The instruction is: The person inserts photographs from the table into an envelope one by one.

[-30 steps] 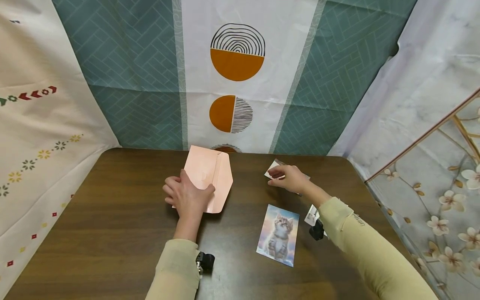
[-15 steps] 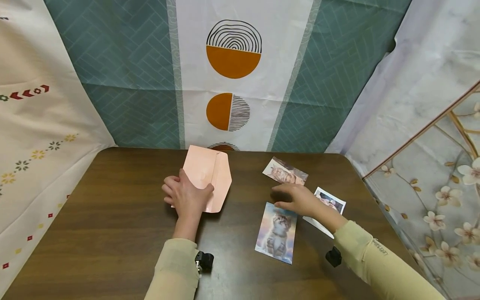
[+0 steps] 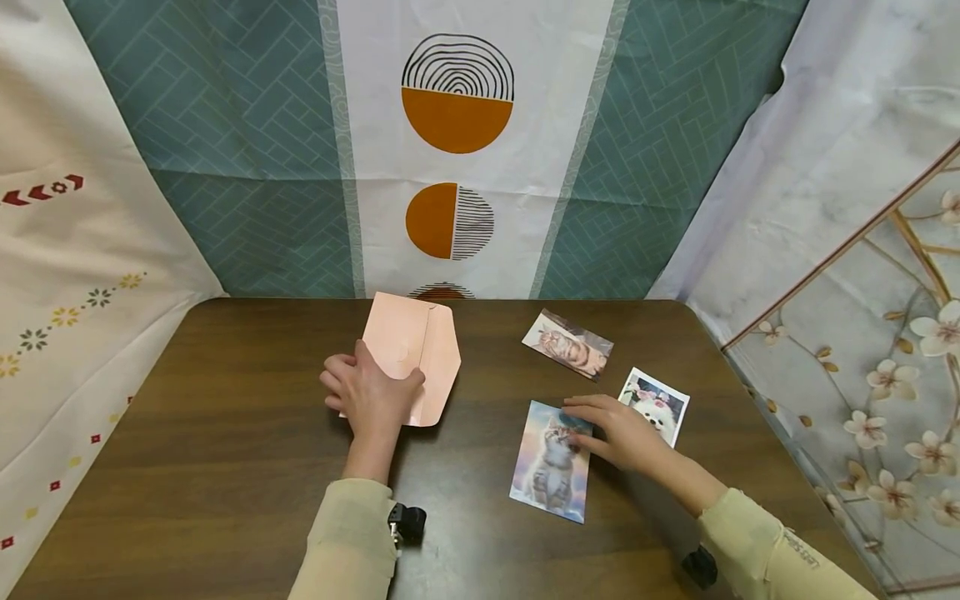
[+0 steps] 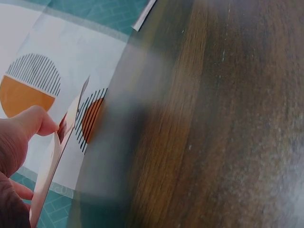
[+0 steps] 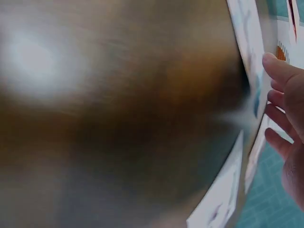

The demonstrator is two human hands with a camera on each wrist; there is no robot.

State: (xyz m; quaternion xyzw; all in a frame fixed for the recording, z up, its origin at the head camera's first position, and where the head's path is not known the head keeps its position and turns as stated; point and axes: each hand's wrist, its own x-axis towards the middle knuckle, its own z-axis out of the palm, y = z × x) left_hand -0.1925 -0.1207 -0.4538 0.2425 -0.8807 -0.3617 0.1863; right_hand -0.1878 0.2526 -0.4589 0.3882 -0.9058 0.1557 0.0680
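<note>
My left hand (image 3: 373,402) grips a pink envelope (image 3: 441,354) that stands tilted at the table's far side. In the left wrist view the thumb pinches the edge of the envelope (image 4: 47,166) near its opening. My right hand (image 3: 630,440) reaches over the upper right part of a kitten picture card (image 3: 551,475), its fingers loosely extended and gripping nothing. The right wrist view shows the fingers apart beside the card (image 5: 247,28). Just right of that hand lies a white-dog photo card (image 3: 660,408), partly covered by it.
A cat photo card (image 3: 568,346) in a clear sleeve lies farther back on the brown wooden table (image 3: 225,467). Patterned cloth (image 3: 450,167) hangs behind the table, with more cloth along both sides.
My right hand has drawn back from the cat photo card toward the kitten card, uncovering the cat card and more of the dog card. My left hand keeps holding the envelope.
</note>
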